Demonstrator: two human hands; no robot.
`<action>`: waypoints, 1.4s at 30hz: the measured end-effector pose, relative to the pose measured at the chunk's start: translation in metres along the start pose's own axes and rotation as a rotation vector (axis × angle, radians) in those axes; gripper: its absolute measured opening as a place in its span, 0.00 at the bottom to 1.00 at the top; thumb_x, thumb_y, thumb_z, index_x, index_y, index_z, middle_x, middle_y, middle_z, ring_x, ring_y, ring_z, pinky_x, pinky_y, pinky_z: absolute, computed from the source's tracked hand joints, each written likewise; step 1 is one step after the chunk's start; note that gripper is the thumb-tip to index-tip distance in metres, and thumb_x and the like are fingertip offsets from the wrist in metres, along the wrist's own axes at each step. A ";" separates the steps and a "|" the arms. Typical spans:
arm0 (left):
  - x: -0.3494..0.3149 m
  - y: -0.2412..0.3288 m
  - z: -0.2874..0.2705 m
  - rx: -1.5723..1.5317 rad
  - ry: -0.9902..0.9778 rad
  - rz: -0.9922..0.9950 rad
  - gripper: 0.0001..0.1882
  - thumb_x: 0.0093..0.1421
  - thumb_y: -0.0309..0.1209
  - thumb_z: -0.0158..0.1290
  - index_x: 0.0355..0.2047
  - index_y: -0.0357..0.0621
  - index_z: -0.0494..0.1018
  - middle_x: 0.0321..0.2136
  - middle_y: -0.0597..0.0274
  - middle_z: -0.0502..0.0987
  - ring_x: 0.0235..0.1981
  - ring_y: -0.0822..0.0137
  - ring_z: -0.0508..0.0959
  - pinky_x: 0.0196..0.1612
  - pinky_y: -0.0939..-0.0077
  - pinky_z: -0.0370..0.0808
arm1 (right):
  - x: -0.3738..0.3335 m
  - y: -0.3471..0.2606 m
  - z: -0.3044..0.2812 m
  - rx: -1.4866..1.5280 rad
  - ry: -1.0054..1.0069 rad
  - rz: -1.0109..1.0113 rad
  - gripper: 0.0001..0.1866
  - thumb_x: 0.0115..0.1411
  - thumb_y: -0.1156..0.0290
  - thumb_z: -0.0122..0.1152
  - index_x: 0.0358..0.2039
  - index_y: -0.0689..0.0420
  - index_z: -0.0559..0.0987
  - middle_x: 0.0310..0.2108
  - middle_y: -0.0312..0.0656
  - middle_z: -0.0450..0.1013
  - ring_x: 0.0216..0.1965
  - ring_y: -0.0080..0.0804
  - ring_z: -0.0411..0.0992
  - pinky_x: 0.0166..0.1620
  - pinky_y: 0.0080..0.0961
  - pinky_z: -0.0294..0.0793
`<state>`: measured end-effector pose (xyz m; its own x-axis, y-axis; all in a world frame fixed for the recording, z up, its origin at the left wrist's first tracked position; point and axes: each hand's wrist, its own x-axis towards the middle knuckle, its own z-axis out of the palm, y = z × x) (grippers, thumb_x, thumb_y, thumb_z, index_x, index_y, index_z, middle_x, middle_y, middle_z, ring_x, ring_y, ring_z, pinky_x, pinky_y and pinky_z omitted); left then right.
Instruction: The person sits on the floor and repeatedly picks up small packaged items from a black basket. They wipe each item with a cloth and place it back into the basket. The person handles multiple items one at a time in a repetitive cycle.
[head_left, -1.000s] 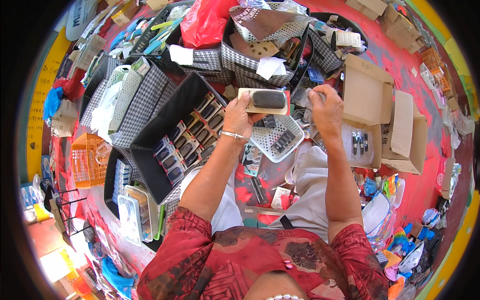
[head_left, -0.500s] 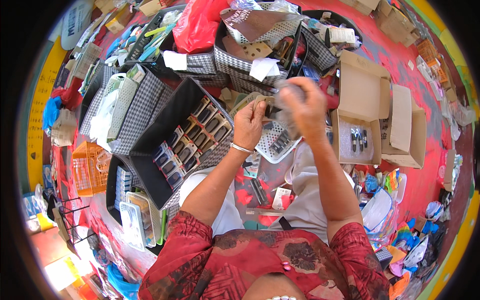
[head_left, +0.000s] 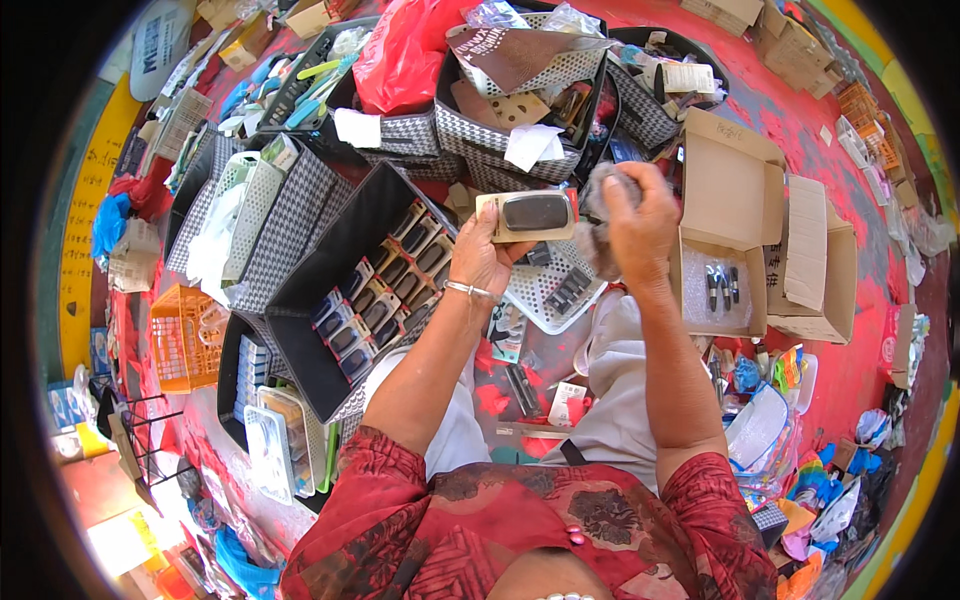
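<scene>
A flat blister pack (head_left: pixel 533 216) on a pale card, with a dark rounded-oblong piece under its clear front, is gripped at its left end by my left hand (head_left: pixel 478 262). Just right of it, my right hand (head_left: pixel 643 222) is closed round a crumpled grey cloth (head_left: pixel 600 248), which hangs below the fingers. Cloth and pack look close together; whether they touch I cannot tell. Similar packs (head_left: pixel 392 272) stand in rows inside the black-lined houndstooth box (head_left: pixel 300 330) to the left. Below my hands, a white perforated basket (head_left: pixel 522 291) holds small black items.
Houndstooth bins (head_left: pixel 405 133) filled with goods line the far side, a red plastic bag (head_left: pixel 400 65) among them. An open cardboard box (head_left: pixel 735 155) stands at right. At left are an orange basket (head_left: pixel 180 350) and clear containers (head_left: pixel 268 455). Loose goods cover the lower right.
The pack has turned from edge-on to face up and shows its front. My right hand with the cloth has moved a little to the right, away from the pack's face.
</scene>
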<state>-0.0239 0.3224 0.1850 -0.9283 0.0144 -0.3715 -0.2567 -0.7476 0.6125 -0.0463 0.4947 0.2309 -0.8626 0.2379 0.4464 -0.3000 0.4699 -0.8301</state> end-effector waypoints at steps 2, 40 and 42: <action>0.001 -0.003 -0.002 -0.002 -0.029 0.006 0.14 0.63 0.37 0.41 0.41 0.39 0.66 0.37 0.57 0.74 0.35 0.62 0.78 0.34 0.69 0.80 | -0.007 -0.006 0.012 -0.083 -0.132 -0.159 0.05 0.51 0.73 0.53 0.28 0.60 0.73 0.28 0.47 0.70 0.30 0.44 0.71 0.35 0.34 0.69; 0.012 0.018 -0.003 0.351 0.145 0.280 0.18 0.48 0.17 0.52 0.41 0.34 0.63 0.34 0.61 0.71 0.35 0.71 0.72 0.40 0.76 0.71 | -0.024 -0.011 0.028 -0.128 -0.721 0.301 0.15 0.54 0.65 0.55 0.32 0.66 0.76 0.24 0.36 0.71 0.27 0.19 0.65 0.34 0.18 0.65; 0.011 0.032 -0.005 0.305 0.116 0.293 0.20 0.48 0.16 0.50 0.44 0.35 0.63 0.37 0.63 0.71 0.36 0.71 0.73 0.42 0.75 0.71 | -0.023 -0.011 0.028 -0.132 -0.663 0.306 0.15 0.54 0.65 0.55 0.32 0.66 0.77 0.25 0.35 0.71 0.28 0.20 0.66 0.35 0.18 0.65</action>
<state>-0.0407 0.2957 0.1973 -0.9418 -0.2572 -0.2164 -0.0706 -0.4782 0.8754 -0.0344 0.4602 0.2203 -0.9772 -0.1690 -0.1288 0.0089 0.5731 -0.8194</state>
